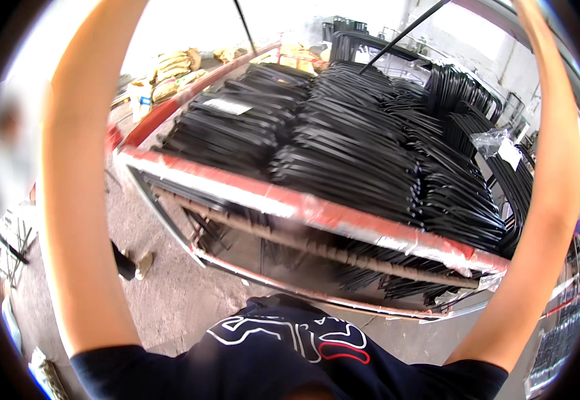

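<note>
Both my arms are raised, and my hands lie beyond the top edge of the picture, so what they hold or touch is hidden. My left forearm (80, 147) runs up the left side; my right forearm (557, 153) runs up the right. Between them, directly before me, stands a large rack with a worn red and white front rail (257, 190). Stacked on it in dense rows are many black bent metal tubes (350, 143). A white paper label (228, 107) lies on the left row.
More black tube frames (462, 92) stand at the back right, with clear plastic wrap (490, 141) near them. Filled sacks (173, 70) are piled at the far left. A shoe (144, 265) of another person shows left of the rack. Thin black bars (403, 35) slant across the top.
</note>
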`<state>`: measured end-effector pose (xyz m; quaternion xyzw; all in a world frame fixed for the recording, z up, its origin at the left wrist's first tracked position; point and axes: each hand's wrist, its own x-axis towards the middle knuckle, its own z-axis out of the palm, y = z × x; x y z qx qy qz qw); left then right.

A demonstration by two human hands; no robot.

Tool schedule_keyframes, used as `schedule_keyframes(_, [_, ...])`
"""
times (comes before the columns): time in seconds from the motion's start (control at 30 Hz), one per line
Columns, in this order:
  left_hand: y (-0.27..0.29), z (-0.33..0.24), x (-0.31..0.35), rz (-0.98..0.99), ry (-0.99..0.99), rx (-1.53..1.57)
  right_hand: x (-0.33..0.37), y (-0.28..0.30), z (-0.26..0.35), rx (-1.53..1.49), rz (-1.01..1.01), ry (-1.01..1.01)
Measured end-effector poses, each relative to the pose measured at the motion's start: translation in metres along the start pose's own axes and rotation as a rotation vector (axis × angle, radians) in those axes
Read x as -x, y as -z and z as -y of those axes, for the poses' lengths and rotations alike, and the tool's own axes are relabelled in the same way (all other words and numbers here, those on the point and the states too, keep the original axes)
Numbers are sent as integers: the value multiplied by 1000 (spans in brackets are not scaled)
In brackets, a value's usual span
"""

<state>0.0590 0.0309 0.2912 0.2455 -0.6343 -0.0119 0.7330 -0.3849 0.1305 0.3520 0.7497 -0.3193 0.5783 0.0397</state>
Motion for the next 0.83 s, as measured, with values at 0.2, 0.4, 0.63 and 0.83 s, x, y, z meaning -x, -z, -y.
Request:
schedule_keyframes(0.2, [136,76,71,99,-88,-470,103,-71,23,-194,93,-162])
schedule_keyframes(0.4, [102,-20,265,139,7,-395,266,-62,28,-941,96,-550])
schedule_keyframes(0.63, [139,-67,385,398,378,-77,407,-48,90,-687,104,-677])
schedule_keyframes(0.83, [158,-71,443,352,1127,445,533,-64,27,-636,95,-648])
